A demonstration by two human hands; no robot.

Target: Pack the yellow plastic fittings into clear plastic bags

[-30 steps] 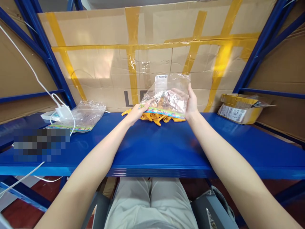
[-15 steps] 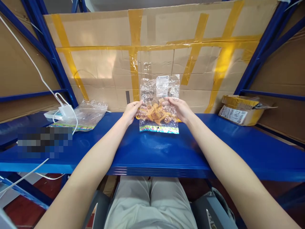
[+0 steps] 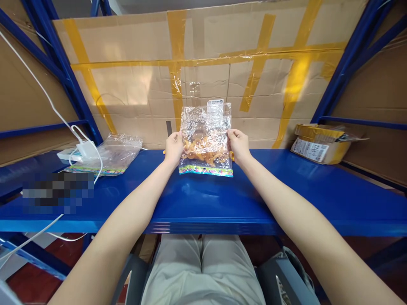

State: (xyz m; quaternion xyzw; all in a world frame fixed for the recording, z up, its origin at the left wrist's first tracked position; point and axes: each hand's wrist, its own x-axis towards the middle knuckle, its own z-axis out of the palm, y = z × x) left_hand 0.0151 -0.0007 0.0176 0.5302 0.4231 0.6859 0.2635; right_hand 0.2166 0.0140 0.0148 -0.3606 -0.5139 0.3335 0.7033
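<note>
A clear plastic bag (image 3: 206, 127) is held up above the blue shelf, with a colourful strip along its bottom edge. Its white label (image 3: 215, 106) shows near the top. Orange-brown pieces (image 3: 206, 151) are visible at the bag; whether they lie inside or behind it I cannot tell. My left hand (image 3: 174, 147) pinches the bag's left edge between thumb and fingers. On the opposite edge, my right hand (image 3: 239, 144) grips the plastic the same way. Small yellow bits peek out beside both hands, and glare hides part of the contents.
Another clear bag (image 3: 119, 150) lies at the left, by a white charger (image 3: 87, 149) with cables. A blurred dark object (image 3: 59, 190) is in front of them. An opened carton (image 3: 318, 146) sits at the right. Taped cardboard (image 3: 127, 89) backs the blue shelf (image 3: 203, 205).
The bag has moved slightly left and its face has tilted, with more glare on it. My fingers have shifted from behind the bag to its side edges.
</note>
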